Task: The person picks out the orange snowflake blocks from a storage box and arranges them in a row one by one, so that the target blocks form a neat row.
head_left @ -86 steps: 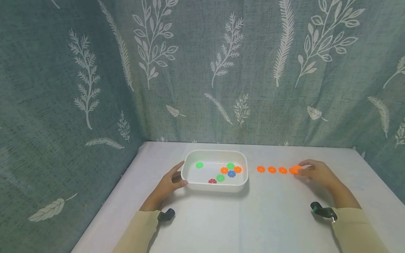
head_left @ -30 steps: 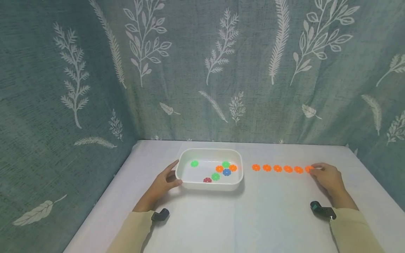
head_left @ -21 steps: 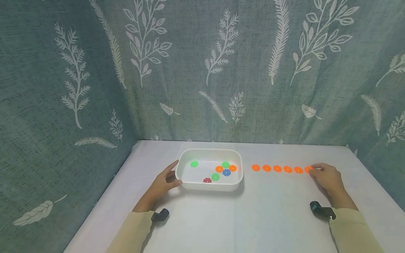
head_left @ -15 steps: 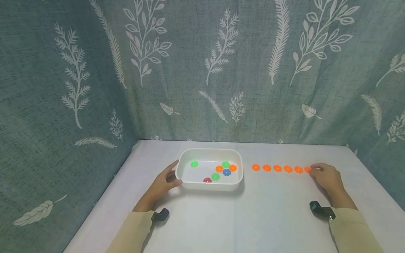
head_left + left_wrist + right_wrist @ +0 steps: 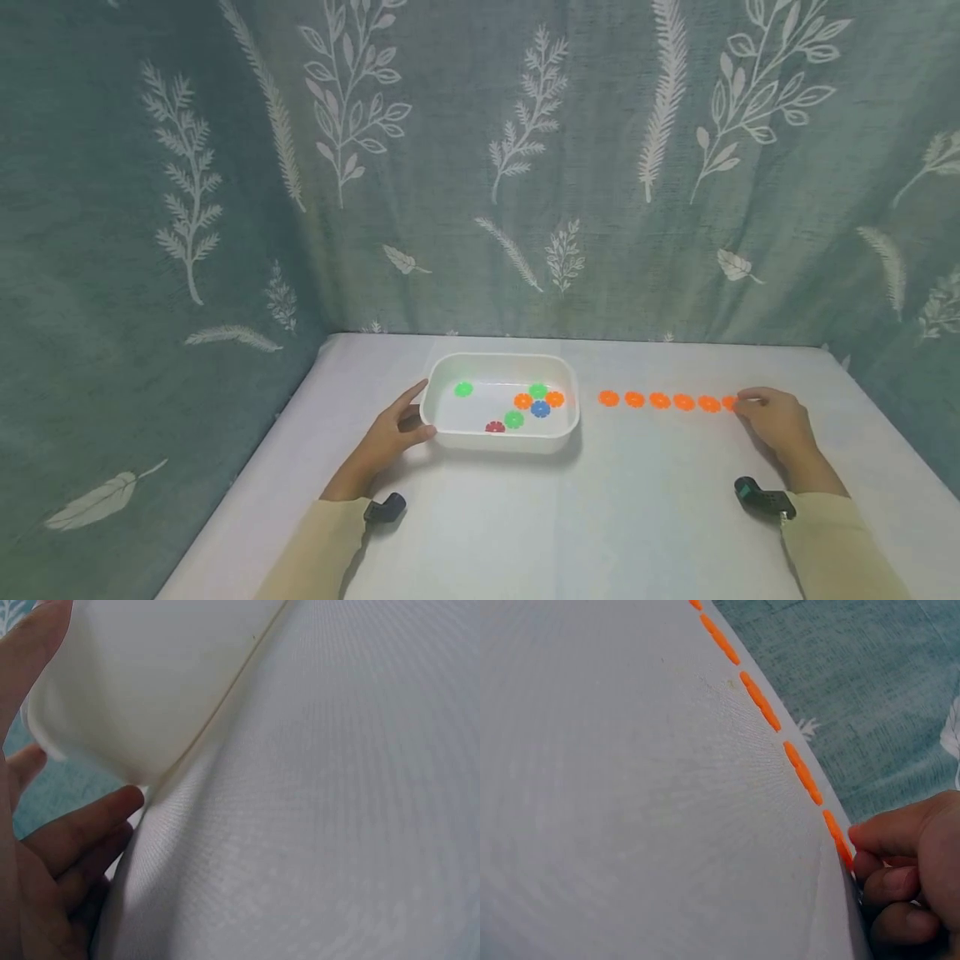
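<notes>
From the head, the left hand (image 5: 386, 432) holds the white tray (image 5: 497, 442), likely steadying it, beside the orange discs (image 5: 660, 401); at left wrist, fingers (image 5: 112, 811) straddle its end; at right wrist, the right hand (image 5: 924, 861) seemingly pinches the end disc (image 5: 836, 834).

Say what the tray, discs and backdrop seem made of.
Tray: probably plastic, smooth with a dull sheen; grainless walls, rounded corners.
Discs: likely plastic too, from their even, vivid colour and notched edges; too small to judge gloss.
Backdrop: apparently woven fabric, matt, with visible weave.
</notes>
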`<act>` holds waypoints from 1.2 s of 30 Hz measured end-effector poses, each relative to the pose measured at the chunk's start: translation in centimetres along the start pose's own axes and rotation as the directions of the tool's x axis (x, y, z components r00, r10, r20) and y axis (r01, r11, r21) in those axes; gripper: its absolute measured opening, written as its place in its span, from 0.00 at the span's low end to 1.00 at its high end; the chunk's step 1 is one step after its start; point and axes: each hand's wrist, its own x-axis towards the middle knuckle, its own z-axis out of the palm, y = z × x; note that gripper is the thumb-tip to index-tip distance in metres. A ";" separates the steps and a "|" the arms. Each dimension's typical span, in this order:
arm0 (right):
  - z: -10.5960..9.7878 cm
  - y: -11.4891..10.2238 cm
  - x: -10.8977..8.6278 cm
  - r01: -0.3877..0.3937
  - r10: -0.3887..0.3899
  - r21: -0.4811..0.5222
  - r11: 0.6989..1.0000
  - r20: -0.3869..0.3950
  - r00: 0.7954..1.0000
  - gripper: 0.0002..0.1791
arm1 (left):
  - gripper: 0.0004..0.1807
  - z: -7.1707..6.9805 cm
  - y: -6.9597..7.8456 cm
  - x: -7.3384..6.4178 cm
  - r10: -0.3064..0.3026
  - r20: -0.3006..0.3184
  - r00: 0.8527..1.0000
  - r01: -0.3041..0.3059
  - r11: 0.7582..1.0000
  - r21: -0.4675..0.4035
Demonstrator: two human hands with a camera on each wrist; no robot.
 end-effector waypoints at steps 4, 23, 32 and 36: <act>-0.6 -0.6 -0.1 0.000 -0.001 0.058 0.998 0.009 1.000 0.26 | 0.49 0.2 -0.1 0.1 -0.005 -0.009 1.000 0.005 1.000 0.005; 2.5 -9.9 -1.5 0.187 -0.201 0.152 0.970 0.078 0.976 0.23 | 0.49 0.2 -0.3 -0.1 -0.021 0.002 1.000 0.021 1.000 -0.002; 4.9 -13.4 -2.2 0.232 -0.265 0.243 0.942 0.113 0.958 0.20 | 0.48 0.2 -0.2 0.0 -0.013 -0.003 1.000 0.013 1.000 -0.016; 5.9 -15.0 -2.5 0.236 -0.275 0.267 0.934 0.119 0.954 0.19 | 0.48 0.3 -0.2 0.1 -0.009 -0.006 1.000 0.009 1.000 -0.025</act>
